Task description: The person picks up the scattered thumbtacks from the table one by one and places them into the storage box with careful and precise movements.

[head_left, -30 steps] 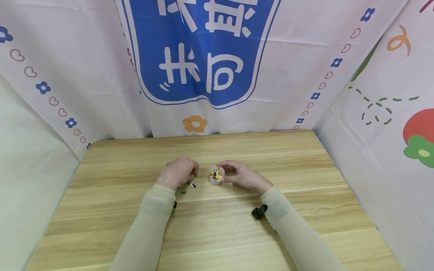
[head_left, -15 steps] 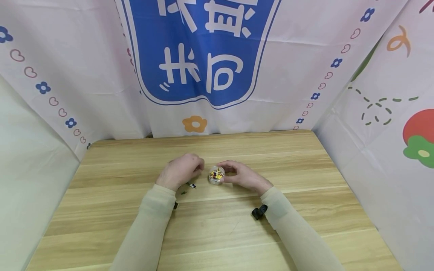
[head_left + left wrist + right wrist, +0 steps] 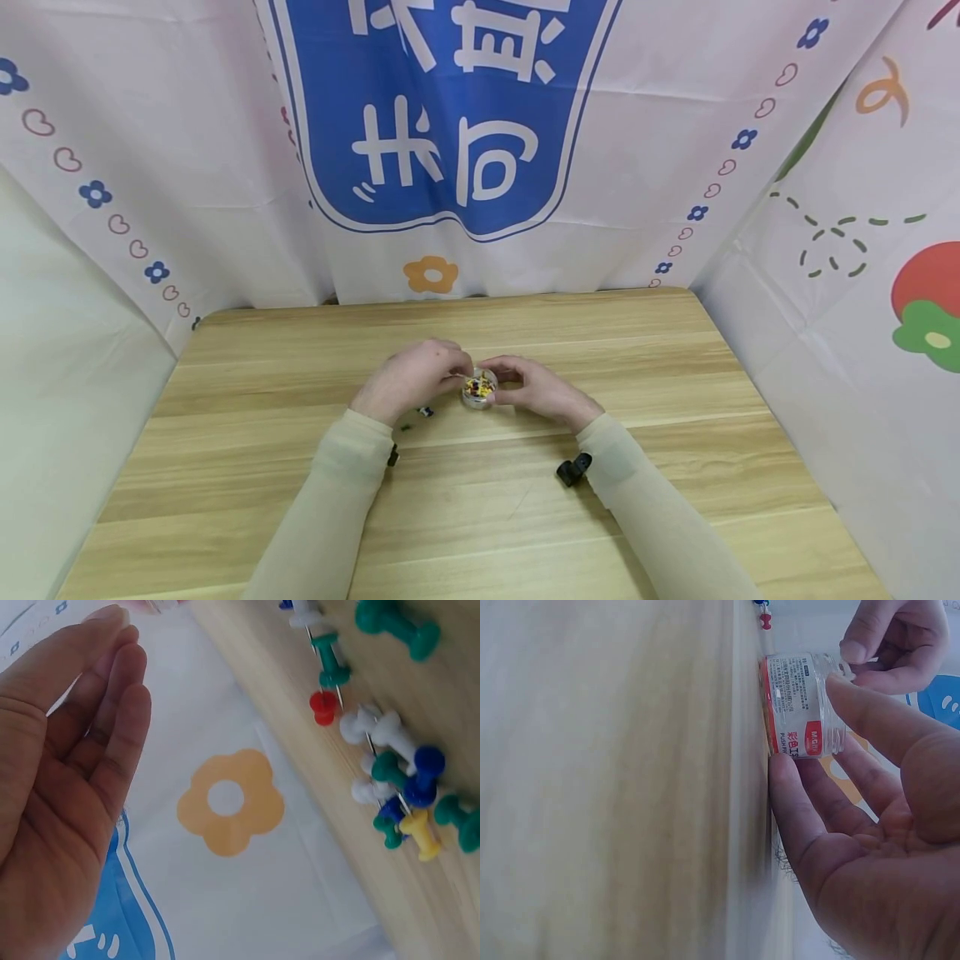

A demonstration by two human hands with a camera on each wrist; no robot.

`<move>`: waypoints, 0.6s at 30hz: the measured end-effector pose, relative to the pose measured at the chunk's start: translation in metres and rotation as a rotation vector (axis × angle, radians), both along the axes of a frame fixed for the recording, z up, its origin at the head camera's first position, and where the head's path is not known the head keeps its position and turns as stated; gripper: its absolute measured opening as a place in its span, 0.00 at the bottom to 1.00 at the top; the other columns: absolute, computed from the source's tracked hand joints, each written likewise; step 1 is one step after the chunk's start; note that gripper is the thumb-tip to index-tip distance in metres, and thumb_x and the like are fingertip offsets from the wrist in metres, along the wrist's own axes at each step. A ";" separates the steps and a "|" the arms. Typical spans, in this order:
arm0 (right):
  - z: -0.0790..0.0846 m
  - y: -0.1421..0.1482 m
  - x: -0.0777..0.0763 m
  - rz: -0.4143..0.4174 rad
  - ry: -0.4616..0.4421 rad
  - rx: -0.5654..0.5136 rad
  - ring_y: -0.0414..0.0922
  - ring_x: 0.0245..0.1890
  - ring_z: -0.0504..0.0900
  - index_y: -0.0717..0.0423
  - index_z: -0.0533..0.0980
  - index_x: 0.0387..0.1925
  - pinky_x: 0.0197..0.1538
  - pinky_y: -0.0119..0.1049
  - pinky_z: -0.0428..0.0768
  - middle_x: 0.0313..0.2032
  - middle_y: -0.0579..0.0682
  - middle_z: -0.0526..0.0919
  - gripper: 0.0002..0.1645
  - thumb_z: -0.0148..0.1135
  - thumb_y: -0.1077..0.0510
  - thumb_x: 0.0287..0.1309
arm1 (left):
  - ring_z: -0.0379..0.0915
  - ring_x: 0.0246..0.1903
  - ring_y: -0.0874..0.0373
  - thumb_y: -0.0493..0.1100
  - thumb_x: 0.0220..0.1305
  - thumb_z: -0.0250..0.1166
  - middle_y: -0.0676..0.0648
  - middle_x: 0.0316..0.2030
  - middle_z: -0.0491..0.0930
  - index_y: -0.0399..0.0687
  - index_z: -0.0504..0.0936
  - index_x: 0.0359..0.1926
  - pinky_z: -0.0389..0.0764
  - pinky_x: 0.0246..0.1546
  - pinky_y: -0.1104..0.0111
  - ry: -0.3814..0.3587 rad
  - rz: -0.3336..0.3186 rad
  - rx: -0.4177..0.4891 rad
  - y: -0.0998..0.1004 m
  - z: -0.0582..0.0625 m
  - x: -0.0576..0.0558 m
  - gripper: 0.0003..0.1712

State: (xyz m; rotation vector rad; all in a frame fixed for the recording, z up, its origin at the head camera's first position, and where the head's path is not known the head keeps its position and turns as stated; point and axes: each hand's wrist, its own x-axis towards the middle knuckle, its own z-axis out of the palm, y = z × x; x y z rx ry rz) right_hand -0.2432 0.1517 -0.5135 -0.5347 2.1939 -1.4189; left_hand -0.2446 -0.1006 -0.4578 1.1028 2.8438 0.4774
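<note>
Several pins point(image 3: 390, 766): we saw these left on the table point(image 3: 525, 517).
Jar point(image 3: 802, 705): stood there, pins already inside.
Right hand point(image 3: 543, 390): clasped it.
Left hand point(image 3: 416, 375): pinched a white pin point(image 3: 845, 670) at the jar's mouth.

I record pins point(image 3: 426, 776) in green, white, blue, red, yellow; jar label point(image 3: 793, 701) pale with red; my sleeves point(image 3: 318, 500) beige; tabletop point(image 3: 480, 508) tan, wood-grained.
</note>
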 end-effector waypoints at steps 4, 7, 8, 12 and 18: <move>0.000 0.000 0.000 0.002 -0.006 -0.008 0.49 0.68 0.72 0.39 0.73 0.71 0.72 0.56 0.64 0.68 0.47 0.76 0.35 0.72 0.52 0.63 | 0.77 0.39 0.69 0.42 0.65 0.73 0.61 0.40 0.83 0.57 0.90 0.44 0.79 0.43 0.72 0.006 -0.022 0.013 0.003 -0.001 0.001 0.07; -0.001 0.000 0.000 0.001 -0.008 -0.009 0.49 0.68 0.71 0.38 0.73 0.70 0.72 0.55 0.64 0.68 0.47 0.75 0.35 0.72 0.52 0.63 | 0.77 0.39 0.70 0.42 0.66 0.72 0.61 0.41 0.84 0.56 0.90 0.44 0.79 0.44 0.72 0.011 -0.034 0.015 0.003 -0.002 0.001 0.07; 0.000 0.000 0.000 0.000 -0.007 -0.005 0.49 0.68 0.72 0.37 0.73 0.70 0.72 0.55 0.65 0.68 0.47 0.75 0.34 0.72 0.52 0.63 | 0.77 0.40 0.70 0.42 0.66 0.72 0.61 0.41 0.84 0.56 0.90 0.45 0.79 0.44 0.72 0.007 -0.036 0.021 0.003 -0.002 0.001 0.07; 0.000 0.000 0.000 -0.002 -0.007 0.003 0.47 0.68 0.72 0.35 0.73 0.69 0.71 0.54 0.66 0.67 0.46 0.76 0.34 0.72 0.52 0.63 | 0.78 0.42 0.67 0.44 0.67 0.71 0.59 0.44 0.84 0.55 0.89 0.47 0.81 0.45 0.69 -0.032 -0.022 0.052 -0.001 0.000 0.001 0.08; 0.000 0.000 0.000 0.000 0.002 0.008 0.47 0.67 0.73 0.39 0.73 0.71 0.70 0.53 0.67 0.66 0.46 0.77 0.36 0.72 0.53 0.62 | 0.81 0.46 0.60 0.44 0.70 0.69 0.54 0.46 0.86 0.52 0.88 0.49 0.82 0.47 0.63 -0.042 0.026 0.073 -0.018 0.004 -0.004 0.09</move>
